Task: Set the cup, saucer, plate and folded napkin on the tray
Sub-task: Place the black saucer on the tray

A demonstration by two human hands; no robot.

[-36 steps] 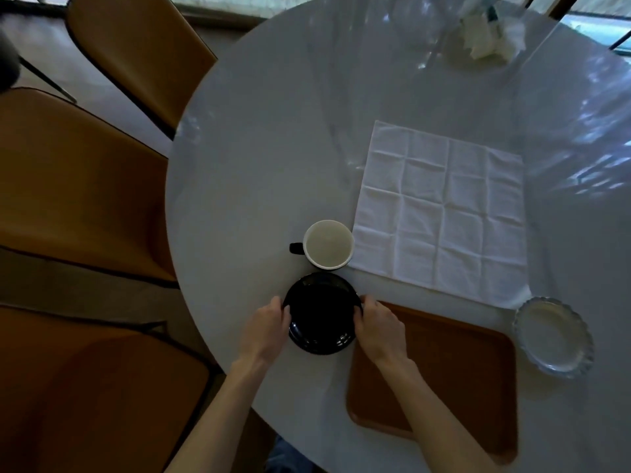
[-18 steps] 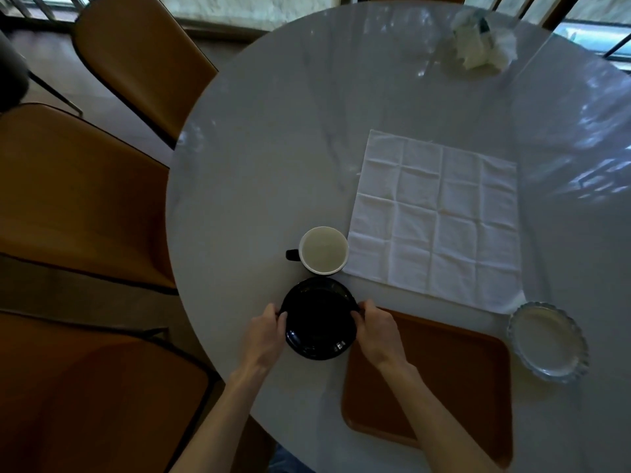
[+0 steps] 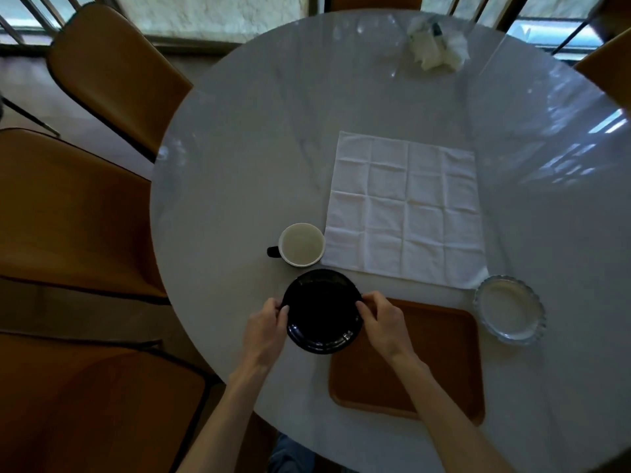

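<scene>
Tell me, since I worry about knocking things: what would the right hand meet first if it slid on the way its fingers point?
Likely the black plate that the right hand already grips.

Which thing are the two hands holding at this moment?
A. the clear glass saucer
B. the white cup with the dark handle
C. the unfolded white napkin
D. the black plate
D: the left hand and the right hand grip opposite edges of the black plate, while the cup, the napkin and the glass saucer lie untouched on the table.
</scene>
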